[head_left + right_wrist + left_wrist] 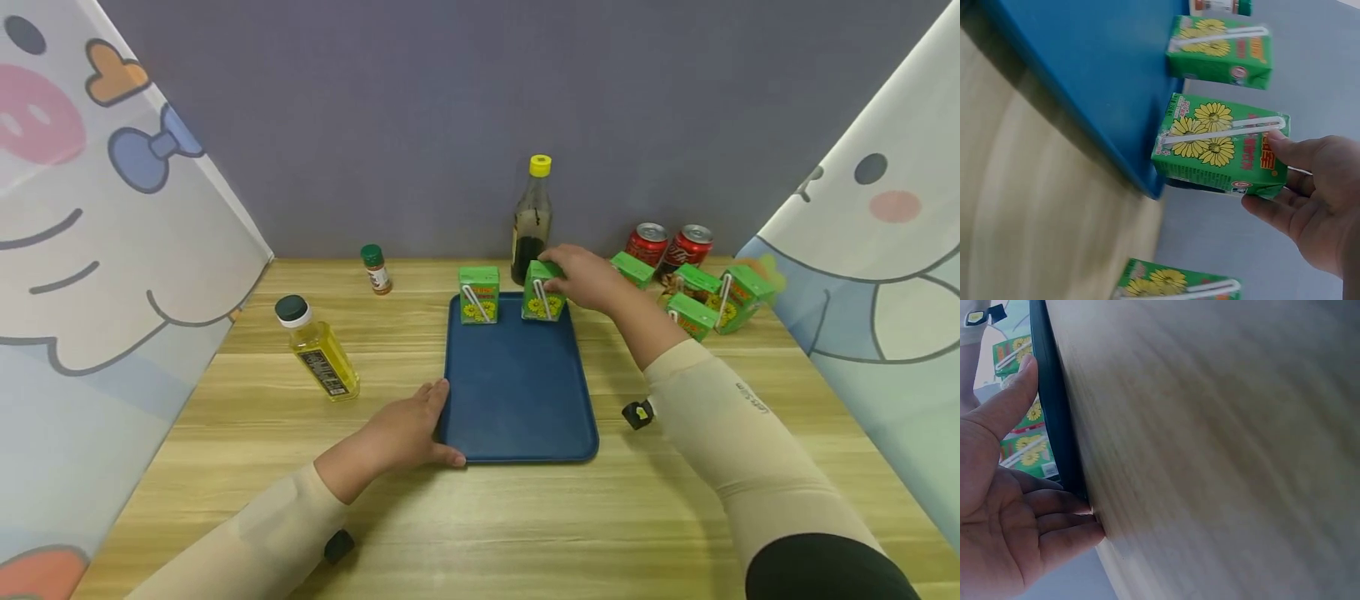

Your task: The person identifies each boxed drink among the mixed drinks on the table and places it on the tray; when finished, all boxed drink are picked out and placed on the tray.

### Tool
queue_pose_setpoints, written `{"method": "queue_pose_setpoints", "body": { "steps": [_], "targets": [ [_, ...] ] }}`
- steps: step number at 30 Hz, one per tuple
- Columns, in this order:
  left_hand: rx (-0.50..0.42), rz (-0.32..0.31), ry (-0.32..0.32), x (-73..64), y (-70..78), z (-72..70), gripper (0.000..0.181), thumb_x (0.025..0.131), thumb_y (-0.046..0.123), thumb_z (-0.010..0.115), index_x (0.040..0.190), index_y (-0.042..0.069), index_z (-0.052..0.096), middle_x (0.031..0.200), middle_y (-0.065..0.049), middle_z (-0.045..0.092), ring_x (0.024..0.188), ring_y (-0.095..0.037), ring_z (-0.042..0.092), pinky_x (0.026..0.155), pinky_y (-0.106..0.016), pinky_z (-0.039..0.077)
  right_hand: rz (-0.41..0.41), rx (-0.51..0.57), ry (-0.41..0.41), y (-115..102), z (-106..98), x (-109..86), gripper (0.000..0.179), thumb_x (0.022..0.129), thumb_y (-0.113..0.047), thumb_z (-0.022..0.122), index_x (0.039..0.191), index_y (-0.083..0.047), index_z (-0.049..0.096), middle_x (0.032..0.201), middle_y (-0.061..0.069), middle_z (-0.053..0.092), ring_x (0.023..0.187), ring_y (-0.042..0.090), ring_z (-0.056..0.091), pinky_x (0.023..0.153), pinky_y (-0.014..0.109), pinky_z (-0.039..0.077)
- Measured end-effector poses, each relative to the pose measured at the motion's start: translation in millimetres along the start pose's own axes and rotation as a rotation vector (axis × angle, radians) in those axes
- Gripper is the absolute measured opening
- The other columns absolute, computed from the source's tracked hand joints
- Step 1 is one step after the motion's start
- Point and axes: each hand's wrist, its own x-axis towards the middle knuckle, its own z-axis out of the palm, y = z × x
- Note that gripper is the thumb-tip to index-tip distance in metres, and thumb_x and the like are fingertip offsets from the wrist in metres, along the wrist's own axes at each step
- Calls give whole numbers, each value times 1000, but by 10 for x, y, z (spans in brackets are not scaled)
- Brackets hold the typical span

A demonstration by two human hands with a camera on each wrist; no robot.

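Right hand (588,279): clamped on green juice carton (543,292), upright at blue tray (517,392) far edge, beside second carton (479,294). Left hand (408,433): fingers straight, bracing tray's near-left corner.

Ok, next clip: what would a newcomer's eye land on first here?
Most likely the blue tray in the middle of the wooden table, with two green drink cartons standing along its far edge. The right hand grips the right-hand carton from above, while the left hand rests against the tray's near left corner. More green cartons lie in a loose pile at the far right, in front of two red cans.
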Motion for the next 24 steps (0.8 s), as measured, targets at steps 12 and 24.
{"method": "queue_pose_setpoints", "body": {
  "steps": [12,24],
  "targets": [
    [25,-16,-13,14,5,-13,117,74,63,76,155,0,20,158,-24,27,145,-36,31,112,-51,34,-23,-15,4,12,141,49,57,97,-30,63,148,-13,43,147,15,45,135,35,43,106,53,38],
    [29,-14,-17,21,0,-5,117,74,64,75,156,1,19,157,-26,28,144,-37,33,111,-51,36,98,116,121,276,-378,-253,69,99,-51,51,153,-14,32,157,17,29,141,40,33,111,61,27]
  ]
}}
